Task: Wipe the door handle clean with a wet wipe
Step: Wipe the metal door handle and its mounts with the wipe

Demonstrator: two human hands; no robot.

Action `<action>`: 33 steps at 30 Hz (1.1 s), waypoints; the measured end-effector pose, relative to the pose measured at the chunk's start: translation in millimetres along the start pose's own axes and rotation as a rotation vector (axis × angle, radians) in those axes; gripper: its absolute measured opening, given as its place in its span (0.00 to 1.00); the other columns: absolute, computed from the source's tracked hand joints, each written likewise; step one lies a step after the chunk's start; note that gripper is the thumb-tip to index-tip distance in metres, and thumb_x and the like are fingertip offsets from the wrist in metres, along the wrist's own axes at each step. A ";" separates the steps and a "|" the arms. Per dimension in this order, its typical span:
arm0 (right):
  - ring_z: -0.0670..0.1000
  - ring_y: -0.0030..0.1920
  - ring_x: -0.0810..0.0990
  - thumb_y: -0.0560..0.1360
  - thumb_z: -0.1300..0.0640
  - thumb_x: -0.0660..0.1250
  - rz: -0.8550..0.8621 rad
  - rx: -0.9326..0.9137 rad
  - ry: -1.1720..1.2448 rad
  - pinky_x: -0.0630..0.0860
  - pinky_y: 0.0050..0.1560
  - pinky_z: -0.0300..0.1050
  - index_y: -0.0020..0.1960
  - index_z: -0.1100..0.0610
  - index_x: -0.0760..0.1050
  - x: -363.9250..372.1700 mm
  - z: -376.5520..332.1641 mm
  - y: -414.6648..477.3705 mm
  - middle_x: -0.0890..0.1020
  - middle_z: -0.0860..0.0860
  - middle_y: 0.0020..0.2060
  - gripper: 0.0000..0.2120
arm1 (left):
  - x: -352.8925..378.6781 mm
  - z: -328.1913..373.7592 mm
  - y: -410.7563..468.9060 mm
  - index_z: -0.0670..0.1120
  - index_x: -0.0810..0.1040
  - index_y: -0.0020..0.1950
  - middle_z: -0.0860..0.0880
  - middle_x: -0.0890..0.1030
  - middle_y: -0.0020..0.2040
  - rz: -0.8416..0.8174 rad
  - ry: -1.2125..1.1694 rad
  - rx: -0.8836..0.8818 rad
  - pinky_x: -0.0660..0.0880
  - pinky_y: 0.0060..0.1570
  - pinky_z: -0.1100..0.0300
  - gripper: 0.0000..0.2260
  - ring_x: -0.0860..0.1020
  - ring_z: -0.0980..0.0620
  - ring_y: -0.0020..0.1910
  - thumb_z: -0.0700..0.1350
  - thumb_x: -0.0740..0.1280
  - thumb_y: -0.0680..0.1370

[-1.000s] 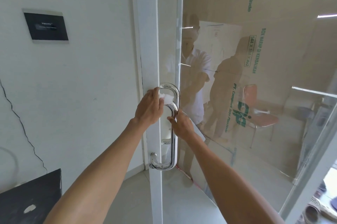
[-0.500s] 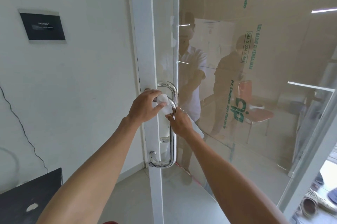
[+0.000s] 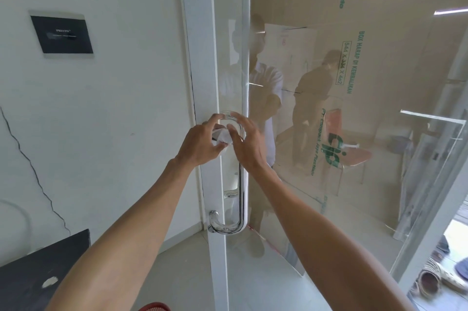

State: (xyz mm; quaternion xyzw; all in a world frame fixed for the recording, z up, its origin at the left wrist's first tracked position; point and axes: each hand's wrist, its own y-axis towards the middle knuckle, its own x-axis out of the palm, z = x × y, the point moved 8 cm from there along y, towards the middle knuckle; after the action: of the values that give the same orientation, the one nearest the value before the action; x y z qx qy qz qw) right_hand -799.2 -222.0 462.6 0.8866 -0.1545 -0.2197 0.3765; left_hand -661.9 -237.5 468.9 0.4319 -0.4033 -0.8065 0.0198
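A chrome U-shaped door handle runs vertically on the glass door, beside the white frame. My left hand is closed on a crumpled white wet wipe in front of the handle's upper bend. My right hand is raised next to it, fingers spread, fingertips touching the wipe. Both hands hide the top part of the handle; its lower curve and mount are visible.
The glass door reflects two people and shows cardboard and a red chair behind. A black wall plaque hangs at the left. A dark surface lies at the lower left, and shoes sit at the lower right.
My right hand has let go of the handle bar and moved up to the wipe with fingers spread. My left hand stays at the handle's top with the wipe.
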 end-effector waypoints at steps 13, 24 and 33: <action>0.49 0.49 0.83 0.74 0.52 0.71 -0.052 -0.196 -0.110 0.79 0.49 0.45 0.54 0.52 0.80 10.8 -7.5 -19.4 0.84 0.46 0.52 0.10 | -5.2 -25.1 -7.2 0.56 0.60 0.74 0.47 0.78 0.64 -0.117 -0.103 -0.084 0.69 0.58 0.67 0.45 0.75 0.52 0.65 0.47 0.81 0.63; 0.55 0.46 0.80 0.75 0.57 0.67 -0.180 -0.405 -0.485 0.73 0.40 0.44 0.61 0.51 0.77 28.0 -33.0 -12.9 0.83 0.49 0.51 0.14 | -12.9 -17.5 1.1 0.44 0.81 0.50 0.47 0.84 0.46 0.057 0.055 -0.021 0.80 0.48 0.51 0.14 0.81 0.45 0.45 0.30 0.68 0.69; 0.58 0.43 0.83 0.74 0.58 0.69 -0.066 -0.292 -0.527 0.76 0.34 0.47 0.58 0.59 0.77 12.3 -15.3 -20.1 0.84 0.52 0.51 0.13 | -8.6 -18.4 2.3 0.40 0.81 0.47 0.45 0.84 0.46 0.156 0.043 -0.065 0.78 0.47 0.58 0.17 0.81 0.41 0.44 0.26 0.64 0.65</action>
State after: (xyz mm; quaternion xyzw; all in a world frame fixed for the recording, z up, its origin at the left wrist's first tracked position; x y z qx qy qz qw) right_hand -778.8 -204.7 453.9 0.7401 -0.1849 -0.4741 0.4396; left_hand -644.2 -247.5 470.7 0.4155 -0.4086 -0.8058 0.1051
